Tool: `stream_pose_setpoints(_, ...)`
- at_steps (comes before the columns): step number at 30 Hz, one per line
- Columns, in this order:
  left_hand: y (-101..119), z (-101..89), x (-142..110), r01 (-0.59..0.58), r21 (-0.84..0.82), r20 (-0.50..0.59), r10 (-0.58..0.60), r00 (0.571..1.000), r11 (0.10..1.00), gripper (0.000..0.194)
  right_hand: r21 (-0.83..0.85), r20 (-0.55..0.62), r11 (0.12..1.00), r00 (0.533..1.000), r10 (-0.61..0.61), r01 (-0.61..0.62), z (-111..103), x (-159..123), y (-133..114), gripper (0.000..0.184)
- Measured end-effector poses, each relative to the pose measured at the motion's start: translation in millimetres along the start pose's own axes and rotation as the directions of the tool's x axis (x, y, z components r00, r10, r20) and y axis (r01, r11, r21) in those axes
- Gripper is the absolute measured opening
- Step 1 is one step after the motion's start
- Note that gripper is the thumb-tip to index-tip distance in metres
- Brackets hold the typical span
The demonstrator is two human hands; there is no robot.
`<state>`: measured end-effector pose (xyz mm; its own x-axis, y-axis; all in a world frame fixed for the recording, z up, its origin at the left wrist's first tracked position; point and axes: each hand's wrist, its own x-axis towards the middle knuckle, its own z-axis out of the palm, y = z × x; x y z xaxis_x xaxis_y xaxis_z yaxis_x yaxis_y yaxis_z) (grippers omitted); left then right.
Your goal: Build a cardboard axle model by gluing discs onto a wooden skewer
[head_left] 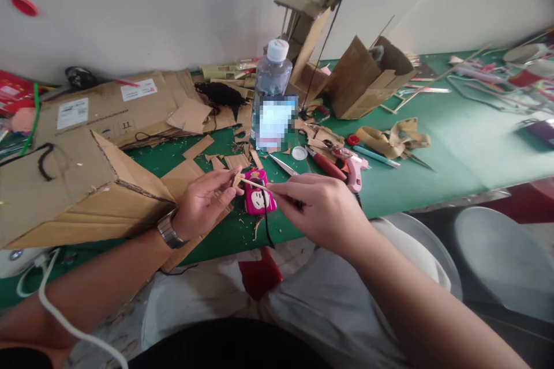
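My left hand (208, 199), a metal watch on its wrist, pinches a small cardboard piece (238, 179) between thumb and fingers. In my right hand (326, 207) is a thin wooden stick (256, 184), its far end touching or very near the cardboard; which one I cannot tell. Below the stick lies a pink power strip (250, 205) with a white plug-like shape on it. A black cord (266, 225) hangs down over its front. Just beyond my right hand are scissors (283, 165), a red-handled tool (326, 164) and a pink glue gun (355, 168).
A cardboard box (82, 184) stands at the left. Behind are a plastic bottle (272, 78), a blurred lit screen (274, 121) and a tall cardboard model (303, 29). Cardboard scraps (236, 160) litter the green table (450, 150). Stools (497, 253) stand at the right.
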<state>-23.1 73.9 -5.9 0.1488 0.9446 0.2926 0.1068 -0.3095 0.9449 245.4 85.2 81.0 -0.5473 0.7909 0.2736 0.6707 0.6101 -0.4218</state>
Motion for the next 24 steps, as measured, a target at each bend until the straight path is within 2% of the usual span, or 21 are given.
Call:
stream_pose_setpoints(4,-1.6,1.4,1.1,0.001,-0.046,-0.009,-0.001,1.000,0.999,0.039,0.057,0.008,0.998,1.000,0.013,-0.014,0.8,1.3,0.4,0.025)
stream_pose_setpoints(9,2.0,2.7,2.4,0.036,-0.096,-0.017,-0.037,0.999,0.995,0.037,0.163,0.036,0.983,0.996,0.084,-0.089,4.0,3.5,0.1,0.020)
stream_pose_setpoints(13,5.2,3.3,1.1,0.121,-0.152,0.006,-0.121,0.993,0.981,0.040,0.189,0.059,0.974,0.992,0.115,-0.124,6.8,5.9,-4.2,0.018)
stream_pose_setpoints(17,0.6,5.7,1.7,0.256,-0.300,-0.011,-0.271,0.962,0.919,0.037,0.205,0.085,0.967,0.987,0.134,-0.149,4.1,9.4,-2.2,0.018)
stream_pose_setpoints(20,-3.1,7.3,6.0,0.324,-0.396,-0.065,-0.378,0.924,0.859,0.037,0.150,0.084,0.965,0.975,0.204,-0.215,1.6,14.5,13.2,0.016)
stream_pose_setpoints(24,-3.4,7.1,11.4,0.362,-0.428,-0.085,-0.436,0.896,0.828,0.045,-0.056,0.128,0.951,0.942,0.310,-0.305,8.0,25.2,43.7,0.013)
